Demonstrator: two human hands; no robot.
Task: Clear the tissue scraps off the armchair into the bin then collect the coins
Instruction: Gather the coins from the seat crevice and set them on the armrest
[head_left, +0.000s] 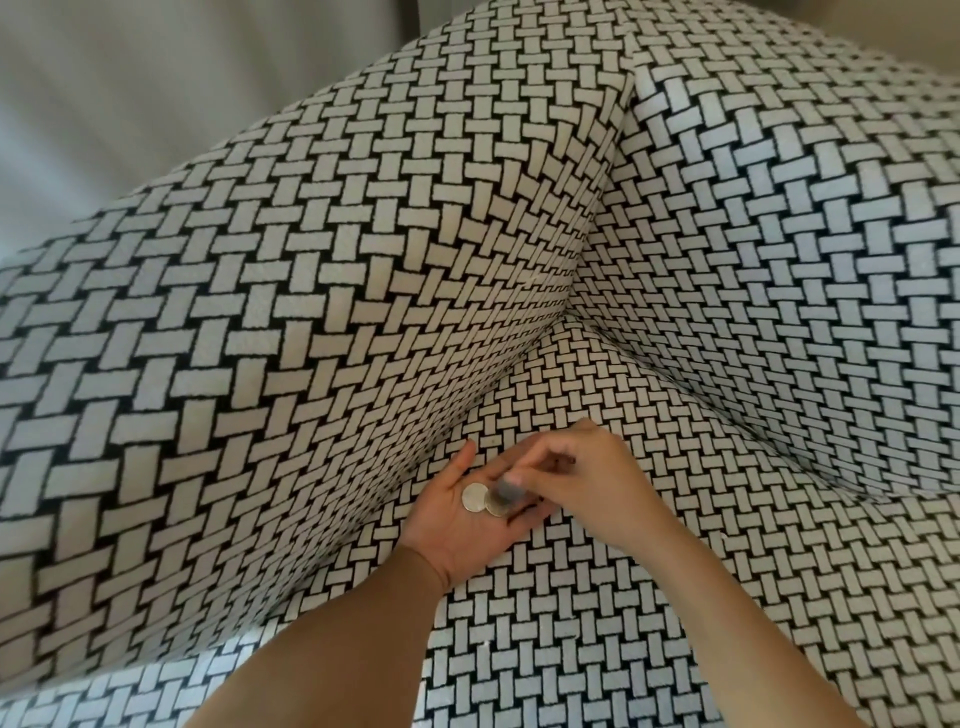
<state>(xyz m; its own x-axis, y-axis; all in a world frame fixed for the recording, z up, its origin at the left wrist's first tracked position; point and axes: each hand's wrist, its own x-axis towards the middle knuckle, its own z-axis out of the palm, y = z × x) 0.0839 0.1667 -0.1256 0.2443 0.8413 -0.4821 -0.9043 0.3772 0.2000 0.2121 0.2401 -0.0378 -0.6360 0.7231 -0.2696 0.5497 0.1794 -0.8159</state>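
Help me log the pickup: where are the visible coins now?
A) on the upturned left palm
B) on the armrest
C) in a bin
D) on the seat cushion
A: two coins lie on the palm of the open left hand, the right hand pinching a blurred grey thing above them.

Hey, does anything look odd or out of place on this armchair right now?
Nothing stands out. The armchair fabric shows no tear, stain or spill. Two coins lie in the open left hand, and the right hand pinches a blurred coin just above them.
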